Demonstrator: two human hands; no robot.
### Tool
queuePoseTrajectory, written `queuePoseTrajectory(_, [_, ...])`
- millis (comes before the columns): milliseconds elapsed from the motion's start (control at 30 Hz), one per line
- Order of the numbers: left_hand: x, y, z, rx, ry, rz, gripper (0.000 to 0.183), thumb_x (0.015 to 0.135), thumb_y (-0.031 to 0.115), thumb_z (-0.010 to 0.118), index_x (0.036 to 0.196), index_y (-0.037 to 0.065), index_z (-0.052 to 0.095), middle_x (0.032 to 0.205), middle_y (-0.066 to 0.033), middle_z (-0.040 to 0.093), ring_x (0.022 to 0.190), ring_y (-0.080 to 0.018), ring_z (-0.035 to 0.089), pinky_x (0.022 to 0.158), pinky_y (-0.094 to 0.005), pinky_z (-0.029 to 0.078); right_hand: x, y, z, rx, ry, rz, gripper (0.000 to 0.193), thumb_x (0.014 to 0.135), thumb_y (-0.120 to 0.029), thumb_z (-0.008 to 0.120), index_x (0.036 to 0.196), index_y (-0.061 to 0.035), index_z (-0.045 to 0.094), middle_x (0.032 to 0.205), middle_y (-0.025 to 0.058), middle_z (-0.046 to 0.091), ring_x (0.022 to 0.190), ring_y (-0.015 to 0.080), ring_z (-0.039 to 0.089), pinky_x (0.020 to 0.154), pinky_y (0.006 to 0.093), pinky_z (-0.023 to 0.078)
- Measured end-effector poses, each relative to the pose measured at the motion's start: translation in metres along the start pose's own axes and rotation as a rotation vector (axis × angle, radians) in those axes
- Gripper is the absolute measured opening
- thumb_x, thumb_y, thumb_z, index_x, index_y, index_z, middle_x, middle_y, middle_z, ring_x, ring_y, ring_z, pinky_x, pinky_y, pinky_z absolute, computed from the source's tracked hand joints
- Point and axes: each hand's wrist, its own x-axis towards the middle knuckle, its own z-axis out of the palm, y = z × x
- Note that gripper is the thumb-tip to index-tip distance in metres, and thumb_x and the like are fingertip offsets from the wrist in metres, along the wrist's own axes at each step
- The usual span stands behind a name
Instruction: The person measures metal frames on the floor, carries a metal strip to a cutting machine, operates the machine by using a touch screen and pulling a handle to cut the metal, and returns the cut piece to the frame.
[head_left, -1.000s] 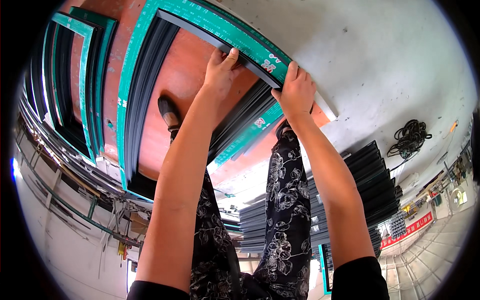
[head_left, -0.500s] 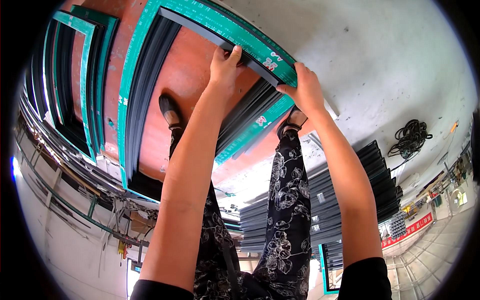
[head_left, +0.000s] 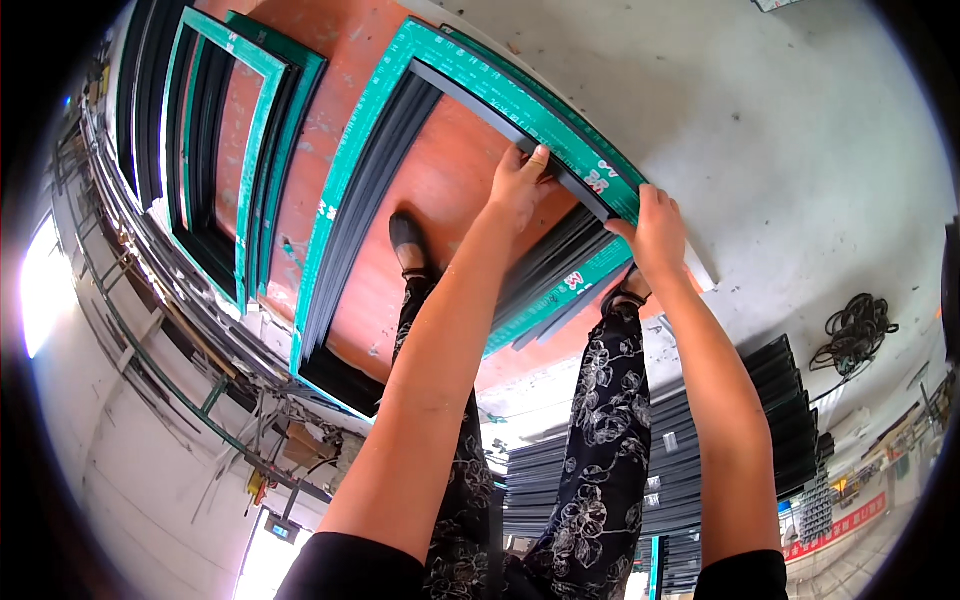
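Note:
A large rectangular window frame [head_left: 470, 66] with green film on its face and a dark grey inner edge lies on top of a stack of similar frames. My left hand [head_left: 520, 185] grips its inner edge along the far side, thumb on top and the other fingers mostly hidden below. At the right corner, my right hand [head_left: 660, 230] is wrapped over the same frame, fingers on the outer edge and thumb on the inner side. Both hands are closed on it, roughly a forearm's width apart.
More green-faced frames [head_left: 262, 62] stand stacked at the left. My feet [head_left: 407, 238] are on reddish floor, one inside the frame opening. Dark profiles [head_left: 690, 440] lie piled at the lower right, near a coiled black cable [head_left: 852, 332]. Long bars line the left wall.
The whole view has shifted, so the frames and floor things sit lower and farther right. Both hands keep the same places on the window frame.

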Motion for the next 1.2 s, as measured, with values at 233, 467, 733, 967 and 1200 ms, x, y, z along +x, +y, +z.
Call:
queuePoseTrajectory(233, [-0.022, -0.020, 0.025, 0.177, 0.014, -0.070, 0.034, 0.097, 0.015, 0.060, 0.125, 0.002, 0.046, 0.115, -0.0104, 0.061, 0.105, -0.0245, 0.062, 0.086, -0.0392, 0.055, 0.000, 0.000, 0.003, 0.004, -0.066, -0.051, 0.074, 0.055, -0.023, 0.092, 0.112, -0.0032, 0.047, 0.105, 0.0188, 0.061, 0.097, 0.0391, 0.060, 0.078, 0.0468, 0.051])
queuePoseTrajectory(467, [-0.020, -0.025, 0.028, 0.119, -0.001, -0.073, 0.033, 0.096, 0.009, 0.060, 0.124, 0.000, 0.044, 0.117, -0.0114, 0.055, 0.107, -0.0237, 0.059, 0.091, -0.0403, 0.055, -0.009, -0.018, 0.014, -0.084, 0.068, 0.118, 0.086, 0.056, -0.022, 0.091, 0.125, -0.0018, 0.045, 0.111, 0.0161, 0.059, 0.102, 0.0362, 0.057, 0.086, 0.0475, 0.046])
queuePoseTrajectory(733, [-0.014, -0.029, 0.022, 0.036, -0.102, -0.018, 0.030, 0.096, 0.004, 0.058, 0.122, -0.002, 0.044, 0.117, -0.0134, 0.055, 0.110, -0.0267, 0.058, 0.096, -0.0431, 0.053, -0.006, -0.012, 0.028, -0.180, 0.101, 0.139, 0.081, 0.054, -0.022, 0.091, 0.119, -0.0041, 0.046, 0.107, 0.0140, 0.059, 0.099, 0.0350, 0.058, 0.083, 0.0468, 0.046])
queuePoseTrajectory(967, [-0.015, -0.027, 0.018, 0.019, -0.145, -0.010, 0.038, 0.095, 0.011, 0.062, 0.126, -0.004, 0.045, 0.123, -0.0138, 0.056, 0.116, -0.0285, 0.056, 0.100, -0.0469, 0.050, -0.004, 0.000, 0.010, -0.085, -0.025, 0.052, 0.071, 0.058, -0.025, 0.090, 0.111, -0.0025, 0.049, 0.101, 0.0169, 0.062, 0.095, 0.0363, 0.060, 0.078, 0.0459, 0.050])
queuePoseTrajectory(1200, [-0.009, -0.042, 0.008, 0.120, -0.087, 0.023, 0.036, 0.097, 0.008, 0.057, 0.127, -0.006, 0.044, 0.120, -0.0167, 0.057, 0.109, -0.0299, 0.060, 0.097, -0.0443, 0.053, -0.005, -0.011, 0.025, -0.149, 0.100, 0.105, 0.061, 0.060, -0.024, 0.089, 0.103, -0.0037, 0.051, 0.096, 0.0156, 0.062, 0.093, 0.0353, 0.060, 0.076, 0.0446, 0.050])
